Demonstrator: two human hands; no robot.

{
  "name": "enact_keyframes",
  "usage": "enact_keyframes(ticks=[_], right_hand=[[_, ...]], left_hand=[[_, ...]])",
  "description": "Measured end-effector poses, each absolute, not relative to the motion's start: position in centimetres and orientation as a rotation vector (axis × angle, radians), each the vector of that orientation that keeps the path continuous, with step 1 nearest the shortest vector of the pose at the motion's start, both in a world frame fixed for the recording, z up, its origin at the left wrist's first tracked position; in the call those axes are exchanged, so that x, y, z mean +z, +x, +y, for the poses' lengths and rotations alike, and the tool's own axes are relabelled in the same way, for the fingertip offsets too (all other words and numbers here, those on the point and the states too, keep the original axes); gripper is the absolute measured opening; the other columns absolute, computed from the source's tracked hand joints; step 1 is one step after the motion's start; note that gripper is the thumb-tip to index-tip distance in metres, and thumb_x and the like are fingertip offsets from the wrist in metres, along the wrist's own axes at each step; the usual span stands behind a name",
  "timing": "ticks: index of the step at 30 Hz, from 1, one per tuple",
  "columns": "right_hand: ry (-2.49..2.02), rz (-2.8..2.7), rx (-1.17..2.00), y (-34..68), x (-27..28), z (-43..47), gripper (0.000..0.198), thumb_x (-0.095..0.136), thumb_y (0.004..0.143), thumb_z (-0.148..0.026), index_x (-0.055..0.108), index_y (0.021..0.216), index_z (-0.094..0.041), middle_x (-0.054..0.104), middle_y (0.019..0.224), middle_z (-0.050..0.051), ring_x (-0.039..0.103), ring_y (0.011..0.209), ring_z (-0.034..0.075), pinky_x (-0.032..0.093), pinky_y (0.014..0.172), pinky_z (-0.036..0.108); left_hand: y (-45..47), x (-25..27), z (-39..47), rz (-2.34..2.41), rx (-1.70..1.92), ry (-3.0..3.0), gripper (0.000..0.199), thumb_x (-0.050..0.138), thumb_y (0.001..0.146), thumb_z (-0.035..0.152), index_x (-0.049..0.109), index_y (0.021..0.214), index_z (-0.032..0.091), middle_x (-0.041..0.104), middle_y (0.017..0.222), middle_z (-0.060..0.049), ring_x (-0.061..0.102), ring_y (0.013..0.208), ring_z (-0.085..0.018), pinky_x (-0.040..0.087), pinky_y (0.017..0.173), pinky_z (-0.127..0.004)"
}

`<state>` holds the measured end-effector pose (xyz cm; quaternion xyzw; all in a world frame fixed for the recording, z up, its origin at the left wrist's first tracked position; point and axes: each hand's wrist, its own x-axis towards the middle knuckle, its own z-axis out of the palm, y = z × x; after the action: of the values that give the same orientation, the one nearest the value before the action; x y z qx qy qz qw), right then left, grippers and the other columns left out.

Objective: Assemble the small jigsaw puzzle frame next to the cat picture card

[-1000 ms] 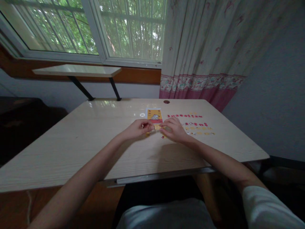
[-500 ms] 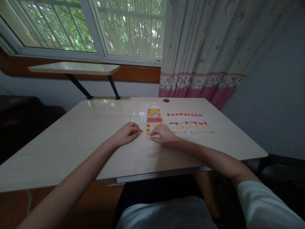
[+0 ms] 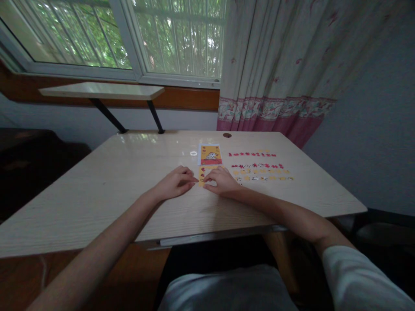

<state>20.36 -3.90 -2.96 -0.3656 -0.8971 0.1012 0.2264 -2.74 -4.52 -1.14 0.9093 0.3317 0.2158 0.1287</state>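
A partly assembled jigsaw puzzle [image 3: 202, 169], yellow with small red figures down its left side, lies flat on the table. My right hand [image 3: 223, 179] covers much of it; thumb and forefinger curl in towards a small puzzle piece at its lower left, mostly hidden by the fingertips. From the left comes my left hand [image 3: 178, 182], forefinger stretched out to the puzzle's left edge and the other fingers bent, with nothing visible in them. Just beyond the puzzle lies a picture card [image 3: 210, 155] showing a white animal on yellow and red.
Loose jigsaw pieces lie in rows on the right: red ones [image 3: 253, 154] farther back, yellow and white ones [image 3: 262, 178] nearer. A raised shelf [image 3: 103, 90] stands on black legs at the back left. The table [image 3: 97, 194] has a round cable hole [image 3: 227, 135] near the curtain [image 3: 259, 86].
My left hand has moved slightly right, its forefinger now reaching the puzzle's left edge. My right hand stays over the puzzle, almost unmoved. The view has shifted a little.
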Motion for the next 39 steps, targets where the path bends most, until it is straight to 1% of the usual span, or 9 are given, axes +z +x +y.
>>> enact_keyframes(ticks=[4,8,12,19,23,27,30,33,39], right_hand=[[-0.977,-2.484,0.237,20.4,-3.1,-3.9,0.019,0.064,0.08,-0.034,0.067,0.093,-0.02,0.067,0.095,0.004,0.052,0.092,0.018,0.032,0.086,0.033],[-0.91,-2.519,0.174,20.6,-3.2,-4.0,0.02,0.058,0.085,-0.035,0.069,0.092,-0.021,0.066,0.091,0.004,0.05,0.088,0.018,0.032,0.084,0.033],[-0.855,-2.57,0.106,20.6,-3.0,-4.1,0.021,0.053,0.087,-0.033,0.07,0.093,-0.021,0.065,0.09,0.005,0.047,0.09,0.019,0.033,0.082,0.034],[-0.907,-2.587,0.22,23.3,-0.9,-3.0,0.021,0.055,0.086,-0.028,0.068,0.101,-0.022,0.062,0.1,0.006,0.05,0.097,0.02,0.035,0.086,0.034],[-1.066,-2.567,0.184,26.5,-0.4,-1.7,0.027,0.056,0.085,-0.034,0.067,0.105,-0.02,0.06,0.104,0.008,0.051,0.098,0.021,0.034,0.088,0.035],[-1.175,-2.637,0.173,27.8,-0.9,-1.2,0.043,0.056,0.083,-0.048,0.062,0.116,-0.021,0.059,0.109,0.01,0.05,0.1,0.024,0.034,0.087,0.037],[-1.192,-2.664,0.183,27.7,-1.1,-1.2,0.052,0.056,0.08,-0.054,0.06,0.12,-0.021,0.058,0.111,0.011,0.049,0.102,0.025,0.033,0.088,0.037],[-1.198,-2.678,0.189,27.5,-0.9,-1.4,0.054,0.055,0.08,-0.056,0.059,0.121,-0.02,0.058,0.113,0.011,0.049,0.102,0.026,0.033,0.089,0.037],[-1.224,-2.694,0.177,27.5,-0.3,-1.6,0.053,0.054,0.081,-0.055,0.057,0.121,-0.021,0.059,0.112,0.011,0.049,0.103,0.026,0.034,0.089,0.037]], left_hand=[[-2.2,-1.0,-4.9,0.911,0.572,2.646,0.025,0.049,0.086,0.026,0.07,0.098,0.021,0.056,0.087,-0.006,0.05,0.085,-0.019,0.041,0.08,-0.032],[-2.1,-1.0,-4.8,0.912,0.555,2.651,0.025,0.049,0.087,0.027,0.071,0.097,0.021,0.056,0.086,-0.007,0.049,0.084,-0.019,0.041,0.079,-0.031],[-2.2,-1.1,-4.8,0.913,0.545,2.659,0.024,0.049,0.086,0.026,0.071,0.097,0.022,0.055,0.084,-0.006,0.049,0.084,-0.019,0.041,0.078,-0.031],[-2.2,-1.1,-4.9,0.933,0.559,2.687,0.027,0.05,0.085,0.027,0.068,0.103,0.017,0.057,0.088,-0.008,0.05,0.086,-0.02,0.042,0.08,-0.032],[-2.3,-1.0,-4.8,0.952,0.599,2.665,0.029,0.053,0.084,0.028,0.066,0.107,0.017,0.057,0.094,-0.008,0.051,0.09,-0.02,0.042,0.083,-0.034],[-2.5,-1.3,-4.6,0.926,0.596,2.67,0.027,0.052,0.084,0.027,0.068,0.102,0.018,0.056,0.089,-0.007,0.05,0.087,-0.019,0.042,0.081,-0.032],[-2.7,-1.6,-4.4,0.897,0.577,2.687,0.026,0.051,0.084,0.026,0.068,0.103,0.019,0.055,0.086,-0.006,0.049,0.085,-0.019,0.042,0.079,-0.032],[-2.7,-1.7,-4.3,0.885,0.574,2.701,0.026,0.051,0.085,0.026,0.068,0.103,0.02,0.054,0.085,-0.006,0.049,0.084,-0.018,0.041,0.078,-0.032],[-2.7,-1.6,-4.3,0.899,0.553,2.713,0.026,0.049,0.087,0.027,0.069,0.102,0.02,0.054,0.085,-0.006,0.049,0.083,-0.018,0.041,0.077,-0.032]])
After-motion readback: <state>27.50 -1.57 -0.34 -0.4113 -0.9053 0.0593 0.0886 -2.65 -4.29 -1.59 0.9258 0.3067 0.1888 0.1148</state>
